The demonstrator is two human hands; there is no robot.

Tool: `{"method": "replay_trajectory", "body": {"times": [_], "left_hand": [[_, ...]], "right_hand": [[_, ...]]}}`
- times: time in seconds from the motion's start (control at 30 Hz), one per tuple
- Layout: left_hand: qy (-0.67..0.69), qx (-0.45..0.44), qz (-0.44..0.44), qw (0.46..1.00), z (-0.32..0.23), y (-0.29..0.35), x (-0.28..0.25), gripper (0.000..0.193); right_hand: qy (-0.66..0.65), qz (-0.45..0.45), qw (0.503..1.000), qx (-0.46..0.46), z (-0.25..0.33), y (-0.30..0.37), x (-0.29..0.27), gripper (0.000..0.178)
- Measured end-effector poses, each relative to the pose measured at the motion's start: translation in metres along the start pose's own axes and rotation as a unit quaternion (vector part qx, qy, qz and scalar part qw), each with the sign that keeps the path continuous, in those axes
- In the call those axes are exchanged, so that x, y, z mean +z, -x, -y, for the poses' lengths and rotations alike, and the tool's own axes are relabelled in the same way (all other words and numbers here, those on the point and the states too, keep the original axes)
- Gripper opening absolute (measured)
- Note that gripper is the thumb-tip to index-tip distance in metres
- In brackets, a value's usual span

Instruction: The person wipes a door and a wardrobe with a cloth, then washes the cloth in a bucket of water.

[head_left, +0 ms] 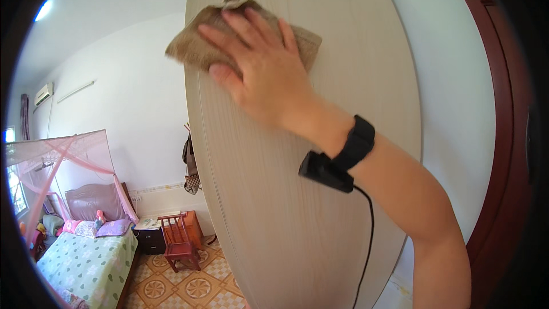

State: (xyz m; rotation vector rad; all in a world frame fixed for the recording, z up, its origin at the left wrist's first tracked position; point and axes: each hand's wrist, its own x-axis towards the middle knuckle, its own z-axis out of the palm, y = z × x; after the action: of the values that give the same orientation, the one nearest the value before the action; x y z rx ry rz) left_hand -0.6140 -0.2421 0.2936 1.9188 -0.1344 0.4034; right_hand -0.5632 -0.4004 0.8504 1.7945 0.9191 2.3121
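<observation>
My right hand (266,71) lies over a brown cloth (197,43), its fingers spread and slightly bent, holding it against a tall pale wood-grain panel (297,206). The cloth's left corner sticks out past the panel's left edge, and its right part shows beyond my fingers. Slight blur covers the hand and the cloth. A black strap (359,142) circles my right wrist, with a small black box (326,171) and a cable hanging down the panel. My left hand is not in view.
A reddish-brown door (503,109) stands at the right. Far left is a bed (86,263) under a pink net canopy (80,149). A red wooden chair (182,246) and a dark drawer unit (150,241) stand near it. Bags (190,163) hang behind the panel's edge.
</observation>
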Motion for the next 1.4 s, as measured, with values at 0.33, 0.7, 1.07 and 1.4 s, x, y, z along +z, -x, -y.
{"method": "replay_trajectory", "body": {"times": [0.33,0.7,1.07,1.4], "left_hand": [[0.053,0.056,-0.02,0.997,0.006,0.0,0.007,0.043],[0.184,0.109,0.027,0.976,-0.017,-0.008,0.001,0.061],[0.283,0.105,0.1,0.948,-0.042,-0.023,-0.02,0.084],[0.213,0.097,0.142,0.962,-0.025,0.037,-0.025,0.091]], "right_hand": [[0.104,-0.011,0.979,0.173,-0.175,0.014,-0.034,0.06],[0.103,-0.024,0.884,0.455,-0.235,0.099,-0.083,0.069],[0.07,0.136,0.935,0.321,0.132,0.249,-0.086,0.066],[-0.018,0.271,0.945,0.183,0.252,0.453,-0.122,0.048]]}}
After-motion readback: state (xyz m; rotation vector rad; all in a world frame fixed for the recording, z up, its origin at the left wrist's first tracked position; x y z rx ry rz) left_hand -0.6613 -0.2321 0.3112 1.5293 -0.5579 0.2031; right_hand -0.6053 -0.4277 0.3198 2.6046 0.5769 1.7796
